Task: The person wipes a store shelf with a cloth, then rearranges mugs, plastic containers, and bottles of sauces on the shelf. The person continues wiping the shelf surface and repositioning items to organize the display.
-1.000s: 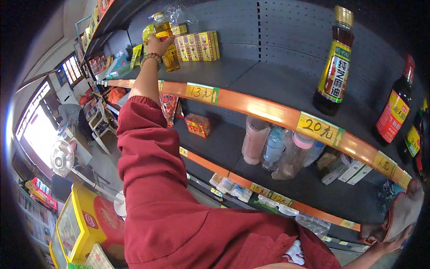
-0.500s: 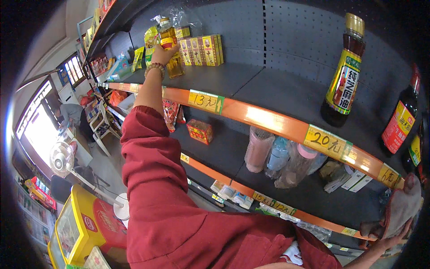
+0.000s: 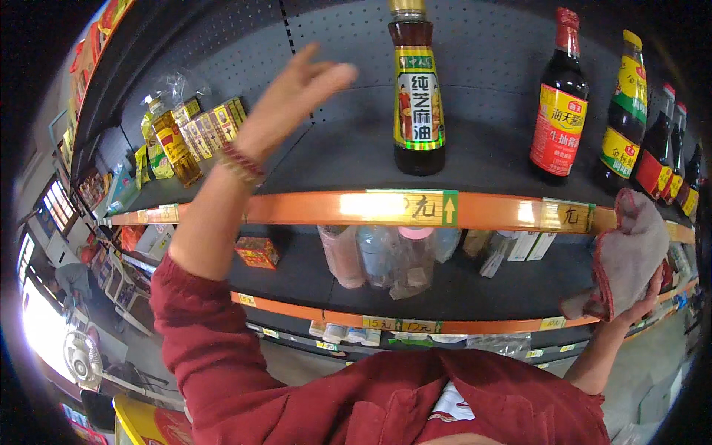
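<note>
My left hand [image 3: 297,93] is raised over the upper shelf, fingers apart and holding nothing. It is nearest to a dark sesame oil bottle [image 3: 420,96] with a yellow-green label, standing upright to its right without being touched. Low at the right, my right hand [image 3: 642,302] grips a grey cleaning cloth [image 3: 630,248] with a reddish edge, which hangs in front of the shelf edge. Left of my left arm stands a bottle of golden oil [image 3: 174,144], beside small yellow boxes [image 3: 215,127]. A soy sauce bottle [image 3: 560,111] with a red label stands further right.
More sauce bottles [image 3: 625,119] line the upper shelf's right end. An orange price rail [image 3: 311,208] runs along its front. Below are wrapped bottles [image 3: 374,256] and a red box [image 3: 257,252]. At the left are a white fan [image 3: 80,357], a chair [image 3: 130,293] and a person bending [image 3: 73,282].
My left hand has let go of the golden oil bottle and moved right toward the sesame oil. The view has turned right, showing more sauce bottles. My right hand still holds the cloth.
</note>
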Motion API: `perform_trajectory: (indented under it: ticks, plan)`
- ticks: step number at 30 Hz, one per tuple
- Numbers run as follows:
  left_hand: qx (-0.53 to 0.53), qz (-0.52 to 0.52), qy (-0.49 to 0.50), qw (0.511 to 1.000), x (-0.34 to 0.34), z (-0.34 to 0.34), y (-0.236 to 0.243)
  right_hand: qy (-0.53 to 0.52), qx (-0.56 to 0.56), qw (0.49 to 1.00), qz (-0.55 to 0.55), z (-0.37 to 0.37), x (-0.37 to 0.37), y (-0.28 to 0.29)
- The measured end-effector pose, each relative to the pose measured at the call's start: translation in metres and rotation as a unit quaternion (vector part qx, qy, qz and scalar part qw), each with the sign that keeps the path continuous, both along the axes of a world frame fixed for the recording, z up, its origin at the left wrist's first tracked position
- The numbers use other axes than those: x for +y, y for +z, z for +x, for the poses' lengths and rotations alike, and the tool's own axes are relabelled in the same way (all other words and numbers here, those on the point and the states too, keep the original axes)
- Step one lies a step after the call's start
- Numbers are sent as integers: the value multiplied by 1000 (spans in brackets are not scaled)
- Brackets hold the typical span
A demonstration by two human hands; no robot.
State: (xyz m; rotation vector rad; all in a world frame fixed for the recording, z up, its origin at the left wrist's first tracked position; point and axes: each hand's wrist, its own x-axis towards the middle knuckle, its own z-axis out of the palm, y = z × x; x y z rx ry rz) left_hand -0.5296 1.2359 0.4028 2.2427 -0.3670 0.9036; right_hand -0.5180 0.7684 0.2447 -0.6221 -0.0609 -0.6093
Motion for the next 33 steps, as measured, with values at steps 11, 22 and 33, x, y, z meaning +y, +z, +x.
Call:
perform_trajectory:
  ticks: [11, 22, 33]
  plan:
    - [-83, 60, 73, 992, -66, 62, -9, -129, 124, 983, -37, -12, -11, 8]
    - [-94, 85, 233, 964, 100, 13, 21, -179, 121, 975, -55, 8, -25, -6]
    - [-68, 71, 449, 888, 259, -44, 10, -239, 27, 944, -227, 47, -79, -66]
